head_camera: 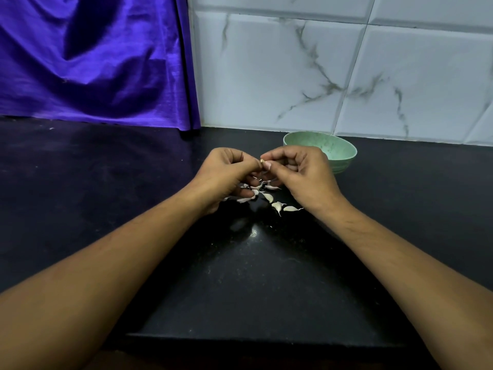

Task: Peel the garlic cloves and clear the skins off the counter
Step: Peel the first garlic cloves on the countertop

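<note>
Both hands meet at the fingertips, raised a little above the dark counter (106,188), with bare forearms reaching in from the near edge. At far left a shiny purple cloth (93,62) hangs down the back wall and reaches the counter's rear edge. The left hand (224,172) has its fingers curled inward, and its thumb and forefinger pinch one small garlic clove (262,161). Only a pale tip of that clove shows between the two hands, so how much skin it has lost cannot be told. The right hand (301,177), also curled, nips the same clove from the other side with thumb and forefinger. Below and between the hands, a loose scatter of white cloves (268,197) with thin tails lies on the counter; some are partly hidden under the left hand. Just behind the right hand sits a green bowl (338,153), upright near the wall and partly covered by the knuckles; its contents cannot be made out. White marbled tiles (346,76) fill the wall to the right of the cloth.
</note>
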A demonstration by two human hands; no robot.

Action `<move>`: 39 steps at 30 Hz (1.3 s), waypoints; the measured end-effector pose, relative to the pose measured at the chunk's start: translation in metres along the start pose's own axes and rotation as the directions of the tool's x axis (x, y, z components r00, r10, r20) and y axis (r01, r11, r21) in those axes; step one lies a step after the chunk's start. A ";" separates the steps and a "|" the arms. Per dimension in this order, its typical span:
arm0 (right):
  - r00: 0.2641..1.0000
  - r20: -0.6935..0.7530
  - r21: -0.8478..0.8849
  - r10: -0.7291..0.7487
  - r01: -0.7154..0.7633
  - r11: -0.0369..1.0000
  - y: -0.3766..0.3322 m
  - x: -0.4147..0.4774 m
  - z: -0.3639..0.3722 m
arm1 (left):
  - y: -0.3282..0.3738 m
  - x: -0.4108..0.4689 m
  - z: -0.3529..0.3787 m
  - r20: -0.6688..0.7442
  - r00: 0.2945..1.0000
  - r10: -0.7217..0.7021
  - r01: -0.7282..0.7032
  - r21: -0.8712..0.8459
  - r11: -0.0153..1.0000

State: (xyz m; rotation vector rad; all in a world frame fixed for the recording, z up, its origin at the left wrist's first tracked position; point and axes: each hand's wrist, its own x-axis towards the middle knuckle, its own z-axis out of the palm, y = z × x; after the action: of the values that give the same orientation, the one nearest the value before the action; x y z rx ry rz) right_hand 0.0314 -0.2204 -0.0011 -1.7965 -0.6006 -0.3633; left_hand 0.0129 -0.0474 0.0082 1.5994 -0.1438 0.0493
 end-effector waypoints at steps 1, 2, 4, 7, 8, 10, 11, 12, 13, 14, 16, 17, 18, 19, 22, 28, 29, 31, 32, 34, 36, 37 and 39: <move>1.000 0.006 0.005 -0.001 0.001 1.000 0.000 0.000 -0.001 | 0.000 0.000 0.000 0.002 1.000 0.004 -0.004 0.008 1.000; 1.000 0.013 0.009 -0.001 0.001 1.000 0.001 0.001 -0.002 | 0.000 0.000 -0.001 0.006 1.000 0.006 -0.006 0.017 1.000; 1.000 0.026 0.018 -0.003 0.003 1.000 0.001 0.001 -0.003 | 0.000 0.001 -0.001 0.018 1.000 0.011 -0.012 0.032 0.999; 0.999 0.048 0.027 -0.010 0.009 1.000 0.000 0.001 -0.005 | 0.000 0.000 -0.003 0.036 0.999 0.032 -0.035 0.062 0.998; 0.998 0.054 0.022 -0.015 0.014 1.000 0.000 0.001 -0.005 | 0.000 0.000 -0.003 0.038 0.998 0.046 -0.049 0.083 0.995; 0.998 0.055 -0.012 -0.032 0.033 0.999 0.001 0.001 -0.005 | -0.001 0.002 -0.004 0.038 0.995 0.091 -0.095 0.144 0.985; 0.998 0.054 -0.025 -0.042 0.044 0.999 0.000 0.001 -0.005 | -0.001 0.003 -0.005 0.042 0.992 0.119 -0.125 0.179 0.976; 0.997 0.052 -0.021 -0.050 0.051 0.998 0.000 0.002 -0.005 | -0.001 0.004 -0.006 0.048 0.988 0.147 -0.153 0.215 0.964; 0.997 0.051 -0.001 -0.054 0.055 0.999 -0.001 0.002 -0.004 | -0.002 0.005 -0.007 0.055 0.984 0.170 -0.178 0.254 0.951; 0.997 0.046 0.025 -0.056 0.055 0.998 -0.001 0.002 -0.003 | -0.003 0.005 -0.008 0.063 0.980 0.188 -0.198 0.300 0.933; 0.998 0.026 0.058 -0.051 0.050 0.997 -0.003 0.001 -0.002 | -0.006 0.007 -0.009 0.072 0.975 0.210 -0.221 0.392 0.893; 0.998 0.014 0.053 -0.054 0.053 0.997 -0.004 0.001 -0.001 | -0.007 0.007 -0.010 0.072 0.972 0.222 -0.232 0.423 0.876; 0.998 0.000 0.029 -0.067 0.067 0.997 -0.004 0.001 -0.002 | -0.007 0.008 -0.011 0.075 0.968 0.240 -0.247 0.442 0.862; 0.996 -0.016 -0.010 -0.086 0.086 0.996 -0.004 0.001 -0.002 | -0.007 0.008 -0.012 0.083 0.962 0.259 -0.268 0.454 0.850; 0.992 -0.040 -0.119 -0.122 0.117 0.986 -0.001 0.002 -0.005 | -0.004 0.010 -0.014 0.095 0.951 0.294 -0.305 0.441 0.844; 0.990 0.023 -0.197 -0.141 0.142 0.970 -0.001 0.001 -0.007 | -0.007 0.013 -0.017 0.041 0.943 0.330 -0.320 0.384 0.866; 0.990 0.027 -0.193 -0.136 0.139 0.971 0.000 0.001 -0.006 | -0.008 0.014 -0.017 0.042 0.946 0.321 -0.313 0.372 0.874; 0.992 0.026 -0.185 -0.125 0.128 0.974 0.002 0.001 -0.005 | -0.008 0.014 -0.016 0.051 0.951 0.304 -0.302 0.347 0.888; 0.992 0.026 -0.180 -0.124 0.127 0.975 0.003 0.001 -0.005 | -0.008 0.014 -0.015 0.051 0.955 0.291 -0.292 0.323 0.900; 0.992 0.025 -0.172 -0.125 0.127 0.977 0.002 0.000 -0.006 | -0.007 0.013 -0.014 0.050 0.966 0.252 -0.256 0.251 0.934; 0.992 0.020 -0.163 -0.125 0.127 0.978 0.001 0.000 -0.008 | -0.006 0.012 -0.014 0.067 0.973 0.222 -0.231 0.208 0.950; 0.991 0.019 -0.160 -0.129 0.131 0.979 0.001 0.000 -0.008 | -0.006 0.012 -0.014 0.078 0.973 0.218 -0.230 0.206 0.951; 0.991 0.025 -0.163 -0.133 0.136 0.977 0.002 0.001 -0.007 | -0.006 0.011 -0.015 0.091 0.971 0.221 -0.236 0.230 0.944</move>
State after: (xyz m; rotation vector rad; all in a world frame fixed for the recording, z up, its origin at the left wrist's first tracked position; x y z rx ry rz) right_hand 0.0334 -0.2277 0.0000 -1.9224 -0.7219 -0.5053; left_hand 0.0256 -0.0328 0.0046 1.8194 -0.3859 0.2024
